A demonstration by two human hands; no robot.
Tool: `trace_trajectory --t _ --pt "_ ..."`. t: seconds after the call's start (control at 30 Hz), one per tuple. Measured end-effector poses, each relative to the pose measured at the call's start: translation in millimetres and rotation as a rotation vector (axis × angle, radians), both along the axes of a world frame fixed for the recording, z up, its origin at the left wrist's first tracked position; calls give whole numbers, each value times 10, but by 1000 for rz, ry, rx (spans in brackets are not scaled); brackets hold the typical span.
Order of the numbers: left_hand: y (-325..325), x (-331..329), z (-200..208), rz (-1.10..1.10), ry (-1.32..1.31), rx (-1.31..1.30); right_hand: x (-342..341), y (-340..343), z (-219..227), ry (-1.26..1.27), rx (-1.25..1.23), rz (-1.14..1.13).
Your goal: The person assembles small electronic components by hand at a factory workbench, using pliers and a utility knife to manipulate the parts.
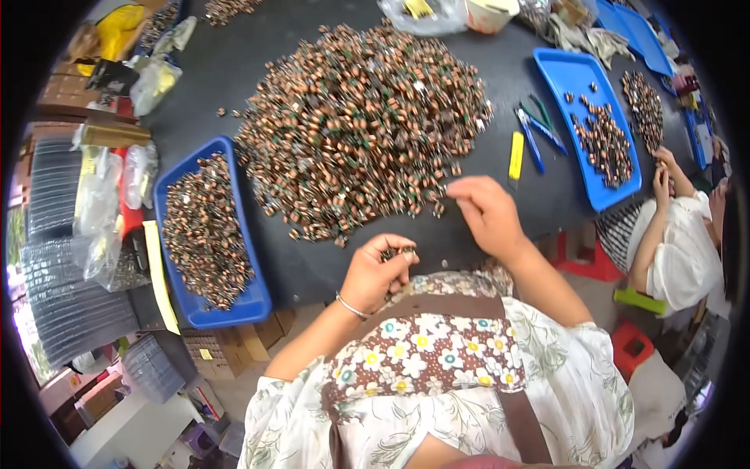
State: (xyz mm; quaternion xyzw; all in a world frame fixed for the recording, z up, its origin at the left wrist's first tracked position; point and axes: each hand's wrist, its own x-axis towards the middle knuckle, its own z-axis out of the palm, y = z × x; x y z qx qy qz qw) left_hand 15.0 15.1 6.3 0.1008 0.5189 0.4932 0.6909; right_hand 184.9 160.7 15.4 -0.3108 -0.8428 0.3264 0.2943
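Observation:
My left hand [376, 270] is closed around several small copper-wound coils [400, 252], which show between the thumb and the curled fingers. It is just off the table's near edge, in front of my flowered apron. Over the near right edge of a big heap of the same coils [359, 125], my right hand [491, 215] reaches with bent fingers. Its thumb seems apart from the fingertips, and nothing shows between them. The coils have copper windings and dark or silvery ends, with bits of green among them.
On the left a blue tray [262, 306] holds many coils. To the right lie a yellow-handled knife [516, 156], blue-handled pliers [531, 141] and another blue tray [548, 72] with fewer coils. A co-worker's hands [664, 176] are beyond it. Plastic bags and a white tub [491, 14] stand at the back.

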Motion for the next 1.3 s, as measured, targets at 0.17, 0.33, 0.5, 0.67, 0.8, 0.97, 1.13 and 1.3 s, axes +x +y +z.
trace_trajectory --t 0.17,0.33,0.5,0.67,0.8,0.97,1.13,1.3 --pt "40 -1 -32 -6 0 -39 86 38 -147 -74 -78 21" --pt "-1 33 -76 -13 10 -25 3 -110 -234 -125 9 110" --pt "-15 40 -61 -18 28 -37 -43 -152 -185 -207 93 144" --pt "-13 28 -81 -23 36 -35 -25 -121 -94 -415 -253 166" --pt "-1 16 -95 -41 24 -31 -13 -199 -134 -149 -558 129" --pt "-2 -17 -94 -34 -233 40 -28 -267 -218 63 -1083 109" --pt "-65 -82 -255 -140 -551 251 -48 -260 -225 77 -1050 134" --pt "-38 -93 -270 -118 -567 104 -100 -280 -95 30 -940 197"
